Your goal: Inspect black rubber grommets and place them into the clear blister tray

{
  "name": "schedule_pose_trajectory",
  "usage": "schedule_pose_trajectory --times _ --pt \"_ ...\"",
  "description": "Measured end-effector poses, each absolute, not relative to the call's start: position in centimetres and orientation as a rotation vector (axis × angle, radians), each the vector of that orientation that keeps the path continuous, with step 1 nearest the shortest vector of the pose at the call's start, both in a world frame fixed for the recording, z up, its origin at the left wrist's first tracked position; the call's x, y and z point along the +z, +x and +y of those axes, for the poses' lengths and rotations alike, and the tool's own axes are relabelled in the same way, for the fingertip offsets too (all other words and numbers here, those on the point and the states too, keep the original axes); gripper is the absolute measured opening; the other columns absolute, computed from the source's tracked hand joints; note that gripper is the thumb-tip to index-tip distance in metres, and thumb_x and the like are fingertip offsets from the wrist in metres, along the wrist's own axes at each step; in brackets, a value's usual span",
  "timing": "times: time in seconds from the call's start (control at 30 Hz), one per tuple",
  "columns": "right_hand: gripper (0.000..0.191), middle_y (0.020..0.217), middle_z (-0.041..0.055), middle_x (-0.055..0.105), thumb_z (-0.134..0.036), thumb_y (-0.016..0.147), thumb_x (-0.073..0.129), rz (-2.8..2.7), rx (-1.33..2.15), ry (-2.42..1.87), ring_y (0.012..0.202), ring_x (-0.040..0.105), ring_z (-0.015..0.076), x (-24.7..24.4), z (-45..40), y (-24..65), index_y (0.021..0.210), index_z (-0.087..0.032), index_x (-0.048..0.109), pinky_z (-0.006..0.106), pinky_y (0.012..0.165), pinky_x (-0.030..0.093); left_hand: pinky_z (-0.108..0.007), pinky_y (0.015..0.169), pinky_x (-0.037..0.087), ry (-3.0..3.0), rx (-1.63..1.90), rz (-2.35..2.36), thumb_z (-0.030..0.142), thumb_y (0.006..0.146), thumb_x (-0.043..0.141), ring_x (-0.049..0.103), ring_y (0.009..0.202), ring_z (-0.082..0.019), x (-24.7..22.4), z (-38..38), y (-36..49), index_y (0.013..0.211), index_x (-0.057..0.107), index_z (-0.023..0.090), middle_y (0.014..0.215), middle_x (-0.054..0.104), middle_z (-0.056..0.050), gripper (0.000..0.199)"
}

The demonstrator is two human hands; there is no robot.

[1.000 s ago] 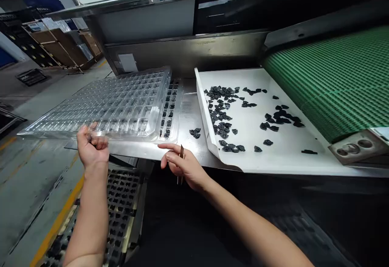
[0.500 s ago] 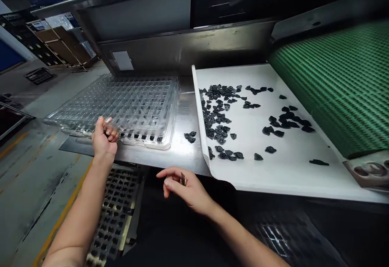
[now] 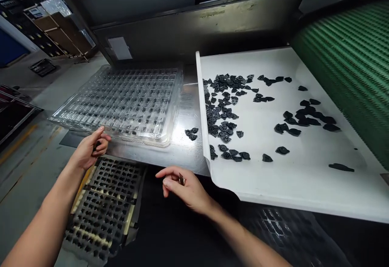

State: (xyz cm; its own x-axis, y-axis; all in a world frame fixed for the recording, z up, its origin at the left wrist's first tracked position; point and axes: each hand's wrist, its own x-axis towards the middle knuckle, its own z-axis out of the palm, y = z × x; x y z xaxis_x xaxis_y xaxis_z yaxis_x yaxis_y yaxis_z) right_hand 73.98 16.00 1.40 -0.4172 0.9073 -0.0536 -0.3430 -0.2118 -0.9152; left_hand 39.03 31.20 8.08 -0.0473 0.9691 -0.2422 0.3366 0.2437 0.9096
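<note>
My left hand (image 3: 92, 149) is at the front left edge of a stack of clear plastic blister trays (image 3: 121, 97). Its fingers are curled, with something dark showing between them that I cannot make out. Dark parts show through the trays' pockets. Over the front edge of the metal bench, my right hand (image 3: 185, 188) has its fingers bent around a small shiny metal piece (image 3: 181, 179); its kind is unclear. Between the trays and a white sheet lie several small black plastic parts (image 3: 191, 133).
On the white sheet (image 3: 252, 137) with raised edges are many black parts (image 3: 225, 125). A green conveyor belt (image 3: 358, 64) slopes down at the right. Below the bench stands another filled tray (image 3: 103, 202). A metal panel (image 3: 170, 36) rises behind.
My left hand has let go of the top clear tray's front edge and moved down and left. That tray now sits lower on the stack. My right hand has hardly moved. The view has shifted.
</note>
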Motion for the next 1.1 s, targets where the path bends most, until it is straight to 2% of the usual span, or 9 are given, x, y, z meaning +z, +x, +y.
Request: schedule_pose_trajectory --times 0.1,0.17,0.23,0.33,0.4,0.5,0.73,0.97,1.1 --pt "0.032 0.080 0.0031 0.072 -0.037 0.102 0.066 -1.113 1.760 -0.795 0.074 0.060 0.0149 1.4 15.9 74.0 0.123 -0.014 0.077 0.028 0.071 0.040 -0.025 0.044 0.020 1.354 0.912 1.730 0.064 0.092 0.076 0.026 0.044 -0.009 8.7 30.1 38.2 0.078 0.068 0.018 0.050 0.035 0.005 0.049" --pt "0.032 0.080 0.0030 0.072 -0.036 0.103 0.066 -1.111 1.763 -0.798 0.073 0.060 0.0147 1.4 16.0 73.9 0.123 -0.014 0.077 0.027 0.071 0.040 -0.027 0.050 0.025 1.465 1.045 1.813 0.057 0.092 0.080 0.032 0.051 -0.011 9.1 29.2 39.0 0.087 0.072 0.020 0.054 0.040 0.005 0.038" --pt "0.032 0.080 0.0029 0.072 -0.036 0.102 0.066 -1.117 1.770 -0.801 0.072 0.059 0.0144 1.3 16.1 73.8 0.123 -0.014 0.077 0.027 0.069 0.040 -0.028 0.059 0.034 1.730 1.074 1.844 0.054 0.092 0.081 0.042 0.059 -0.013 9.2 28.5 40.7 0.111 0.078 0.023 0.063 0.049 0.005 0.037" --pt "0.031 0.081 0.0027 0.072 -0.036 0.102 0.066 -1.129 1.773 -0.816 0.072 0.059 0.0142 1.3 16.2 73.8 0.122 -0.015 0.078 0.027 0.068 0.039 -0.028 0.068 0.041 2.357 0.761 1.720 0.057 0.097 0.078 0.050 0.061 -0.013 8.7 28.4 43.8 0.146 0.071 0.027 0.068 0.057 0.005 0.058" --pt "0.031 0.081 0.0025 0.072 -0.036 0.102 0.066 -1.131 1.771 -0.831 0.072 0.059 0.0143 1.4 16.1 73.9 0.122 -0.015 0.078 0.027 0.068 0.040 -0.028 0.064 0.038 2.683 0.570 1.560 0.060 0.100 0.073 0.052 0.056 -0.013 8.1 28.9 45.2 0.146 0.073 0.027 0.065 0.059 0.005 0.056" --pt "0.031 0.080 0.0022 0.071 -0.036 0.101 0.065 -1.124 1.763 -0.853 0.070 0.060 0.0140 1.3 15.7 74.2 0.122 -0.015 0.078 0.027 0.067 0.039 -0.030 0.059 0.034 2.918 0.523 1.469 0.057 0.104 0.070 0.059 0.053 -0.014 7.2 29.6 45.7 0.135 0.081 0.024 0.063 0.067 0.002 0.046" --pt "0.030 0.079 0.0022 0.071 -0.035 0.100 0.065 -1.110 1.751 -0.878 0.068 0.059 0.0140 0.8 15.1 74.2 0.119 -0.015 0.078 0.027 0.065 0.038 -0.032 0.059 0.034 3.030 0.538 1.458 0.047 0.107 0.070 0.069 0.059 -0.017 6.9 29.4 45.2 0.140 0.079 0.021 0.080 0.081 -0.004 0.042" --pt "0.029 0.078 0.0013 0.071 -0.037 0.102 0.065 -1.170 1.703 -0.912 0.070 0.058 0.0143 1.3 15.1 74.6 0.118 -0.017 0.079 0.028 0.068 0.040 -0.032 0.059 0.034 3.036 0.566 1.545 0.048 0.108 0.067 0.062 0.052 -0.017 6.3 29.0 45.9 0.137 0.080 0.023 0.065 0.073 -0.001 0.041" --pt "0.029 0.079 0.0006 0.071 -0.038 0.104 0.064 -1.214 1.694 -0.957 0.068 0.056 0.0139 1.0 14.7 74.8 0.120 -0.019 0.078 0.028 0.065 0.038 -0.031 0.057 0.033 3.017 0.592 1.635 0.052 0.108 0.065 0.057 0.048 -0.015 5.4 28.7 45.2 0.148 0.074 0.021 0.056 0.064 0.002 0.051"
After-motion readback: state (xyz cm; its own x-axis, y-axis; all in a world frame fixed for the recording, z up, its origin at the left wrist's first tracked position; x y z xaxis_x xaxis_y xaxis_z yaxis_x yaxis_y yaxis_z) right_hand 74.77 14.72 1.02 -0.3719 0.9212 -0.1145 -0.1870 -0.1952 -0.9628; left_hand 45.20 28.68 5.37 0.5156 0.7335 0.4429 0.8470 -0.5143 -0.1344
